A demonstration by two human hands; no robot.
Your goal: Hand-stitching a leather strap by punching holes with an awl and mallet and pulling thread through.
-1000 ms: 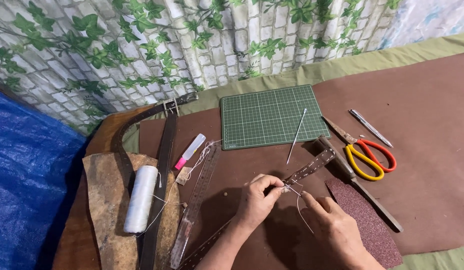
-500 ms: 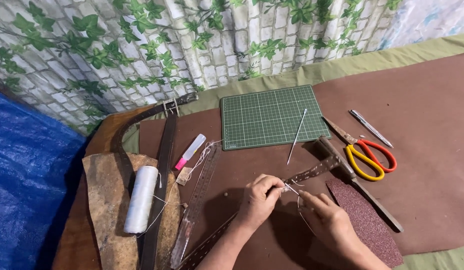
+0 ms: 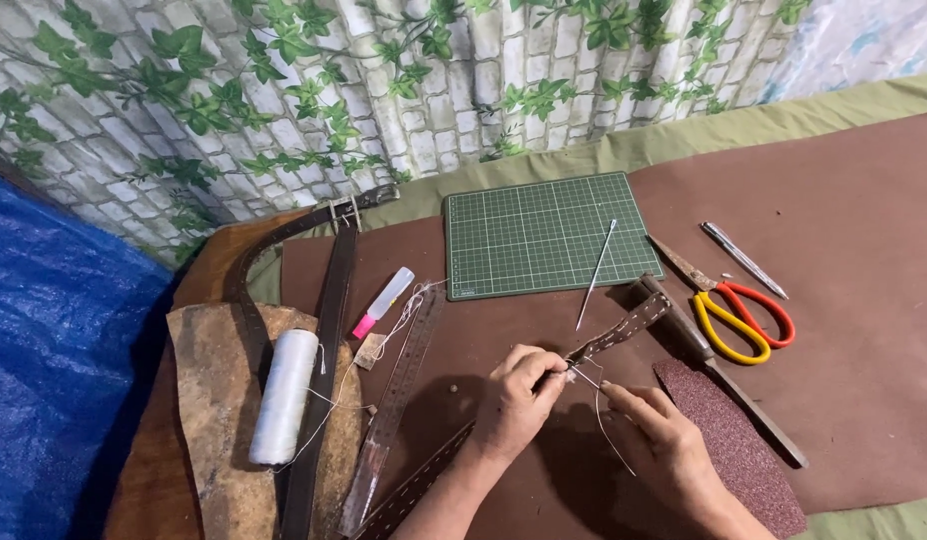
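Leather strap (image 3: 609,340), lying punched on the brown table (image 3: 864,200), is being stitched: it is being pinched in the left hand (image 3: 519,395), while thread (image 3: 609,425) is being pinched by the right hand (image 3: 664,440), likely needing pulling taut.

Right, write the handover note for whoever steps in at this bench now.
Left hand: pinching the punched brown leather strap in its grip, mid-length.
Right hand: fingertips on the thin white thread beside the strap; no needle can be made out.
White thread spool lies left on a leather scrap; red-and-yellow scissors right; green cutting mat behind.
Done: strap holes punched.
Left: stitched length cannot be told.
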